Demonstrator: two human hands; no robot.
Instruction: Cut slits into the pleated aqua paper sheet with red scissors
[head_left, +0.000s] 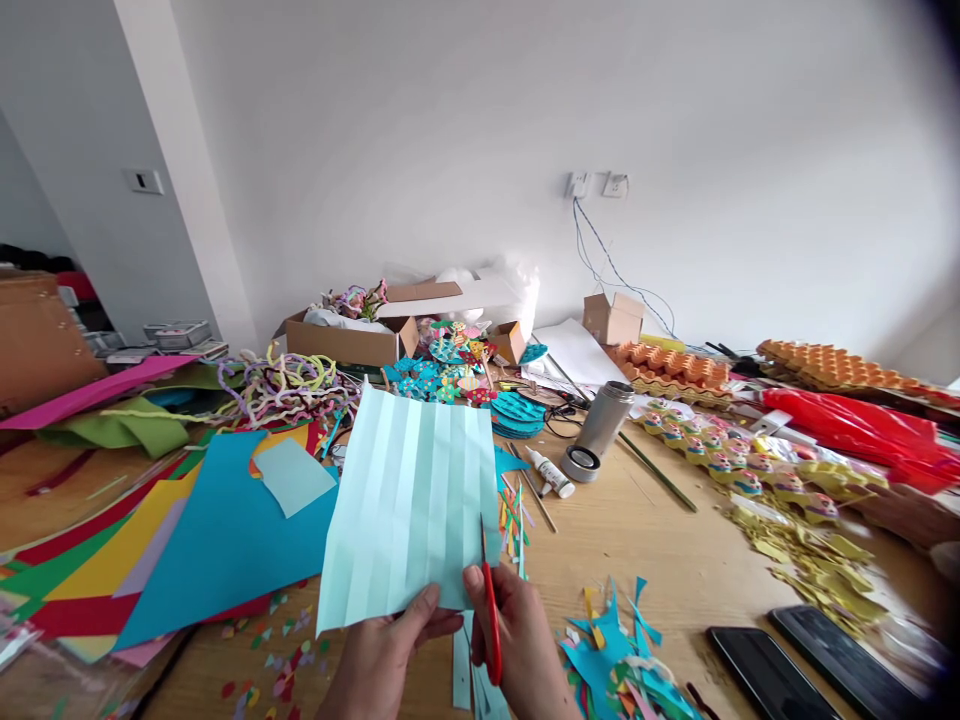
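A light blue sheet of paper (412,500) with lengthwise fold creases stands tilted up in front of me. My left hand (390,650) pinches its lower edge, thumb on top. Red-handled scissors (491,625) are in my right hand (525,640), their blades pointing away from me at the sheet's right part. Whether the blades are parted I cannot tell. The right thumb also lies close to the sheet's lower edge. Below my hands, pale blue paper strips (463,660) lie on the table, partly hidden by the right hand.
Coloured sheets (225,540) spread at left; paper scraps (611,650) lie front right beside two phones (769,672). A glue bottle (551,473) and a metal flask (606,420) stand beyond. Another person's hand (911,515) is by the painted egg-carton pieces (739,455) at right.
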